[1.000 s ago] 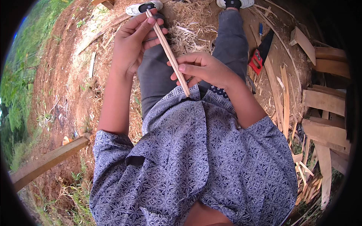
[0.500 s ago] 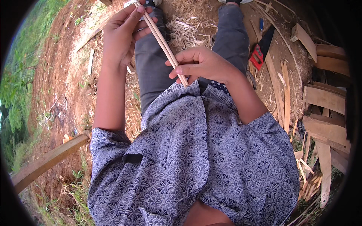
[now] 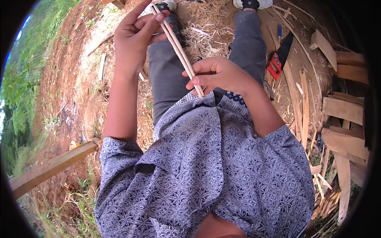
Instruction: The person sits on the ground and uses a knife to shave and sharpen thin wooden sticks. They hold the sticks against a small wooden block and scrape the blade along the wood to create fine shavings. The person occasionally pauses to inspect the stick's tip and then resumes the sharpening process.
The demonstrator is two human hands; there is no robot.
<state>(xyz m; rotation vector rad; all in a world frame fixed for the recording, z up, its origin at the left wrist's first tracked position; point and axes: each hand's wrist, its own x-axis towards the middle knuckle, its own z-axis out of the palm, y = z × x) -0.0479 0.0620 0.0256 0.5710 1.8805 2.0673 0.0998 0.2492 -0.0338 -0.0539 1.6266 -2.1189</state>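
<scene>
Thin pale wooden sticks, a small bundle lying side by side, slant between my two hands above my lap. My left hand pinches their far end between thumb and fingers, with the index finger stretched out past them. Closer to my waist, my right hand grips the near end between thumb and fingers. The stick tips stick out a little below the right thumb. How many sticks there are I cannot make out for certain.
A handsaw with a red handle lies on the ground at the right, beside long wood strips. Stacked boards stand at the far right. Wood shavings cover the ground between my feet. A wooden beam is at the left.
The whole view has shifted slightly, so everything sits a bit lower and to the right. My left index finger now points out more. Both hands keep their hold on the sticks.
</scene>
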